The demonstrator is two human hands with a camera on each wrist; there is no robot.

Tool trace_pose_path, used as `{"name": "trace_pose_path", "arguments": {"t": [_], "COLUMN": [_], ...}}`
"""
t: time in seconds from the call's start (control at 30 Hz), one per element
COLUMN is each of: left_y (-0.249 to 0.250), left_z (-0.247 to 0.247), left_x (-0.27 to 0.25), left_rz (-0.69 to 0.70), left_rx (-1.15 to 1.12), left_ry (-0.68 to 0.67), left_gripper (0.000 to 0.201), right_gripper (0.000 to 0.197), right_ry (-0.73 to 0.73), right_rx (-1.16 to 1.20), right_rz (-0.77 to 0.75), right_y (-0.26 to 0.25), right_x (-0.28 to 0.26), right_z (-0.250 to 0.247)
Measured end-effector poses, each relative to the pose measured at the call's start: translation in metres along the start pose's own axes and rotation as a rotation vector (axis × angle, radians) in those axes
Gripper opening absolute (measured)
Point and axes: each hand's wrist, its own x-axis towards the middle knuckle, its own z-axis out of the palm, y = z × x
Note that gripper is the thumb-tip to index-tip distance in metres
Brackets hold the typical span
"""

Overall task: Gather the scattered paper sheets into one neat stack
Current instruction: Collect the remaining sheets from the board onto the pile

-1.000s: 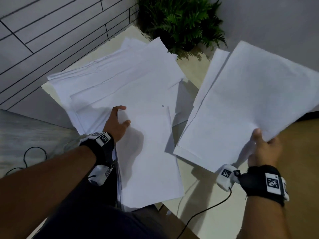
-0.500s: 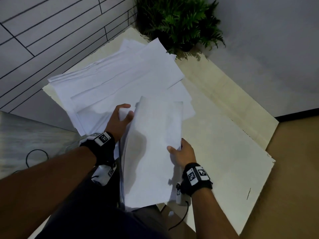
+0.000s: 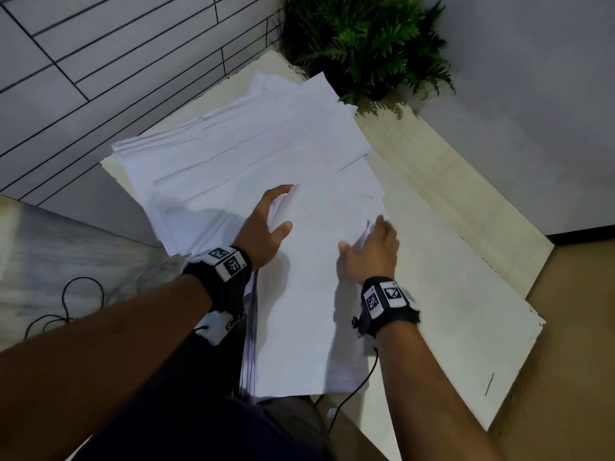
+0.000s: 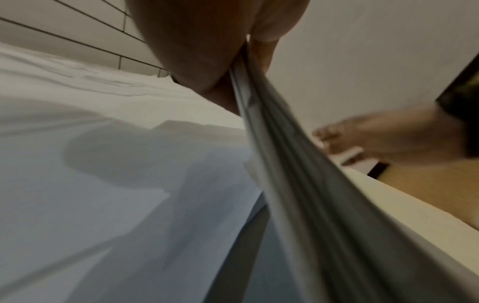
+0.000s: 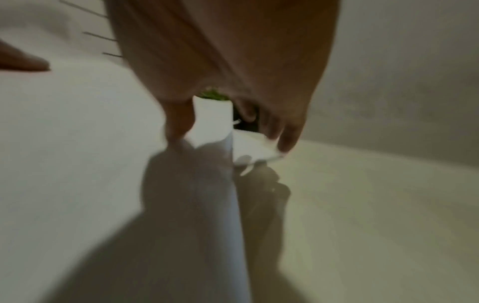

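Two hands now meet on one bundle (image 3: 309,294) over the worktop's (image 3: 466,261) near edge: left hand (image 3: 263,227) clamped on its side, right hand (image 3: 369,254) fingering the opposite edge, having delivered its sheets. Loose sheets (image 3: 233,151) behind remain ungathered.

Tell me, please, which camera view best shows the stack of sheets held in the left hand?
The head view: the stack shows whole, top sheet and layered left edge, with the left hand gripping it. The left wrist view shows only its blurred edge running from the fingers. The right wrist view shows a blurred stretch of its top sheet.
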Motion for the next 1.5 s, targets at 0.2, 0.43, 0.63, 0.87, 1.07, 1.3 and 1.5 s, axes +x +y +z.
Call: {"name": "trace_pose_path", "arguments": {"t": [0.2,0.43,0.63,0.87,1.07,1.3,1.5], "left_y": [0.009,0.005,0.000,0.002,0.000,-0.004,0.003], "left_z": [0.012,0.011,0.007,0.021,0.024,0.027,0.012], "left_x": [-0.002,-0.007,-0.006,-0.006,-0.003,-0.007,0.003], "left_rz": [0.040,0.006,-0.056,-0.026,-0.028,-0.064,-0.025], "left_rx": [-0.075,-0.065,-0.025,-0.038,-0.036,-0.004,-0.031], "left_ry": [-0.149,-0.026,0.064,0.130,0.044,0.023,0.125], "left_gripper": [0.083,0.033,0.022,0.033,0.038,0.047,0.039], "right_gripper": [0.056,0.042,0.043,0.070,0.053,0.049,0.033], "right_ry": [0.034,-0.067,0.108,-0.080,0.098,0.089,-0.129], "right_rx": [-0.105,0.132,-0.068,0.487,0.539,0.478,0.657], "right_rz": [-0.557,-0.622,-0.243,-0.072,0.042,0.089,0.258], "right_y": [-0.066,-0.057,0.005,0.017,0.011,0.007,0.044], "right_x": [0.002,-0.006,0.013,-0.010,-0.009,-0.011,-0.040], "right_z": [-0.004,0.013,-0.007,0.000,0.002,-0.006,0.018]}}
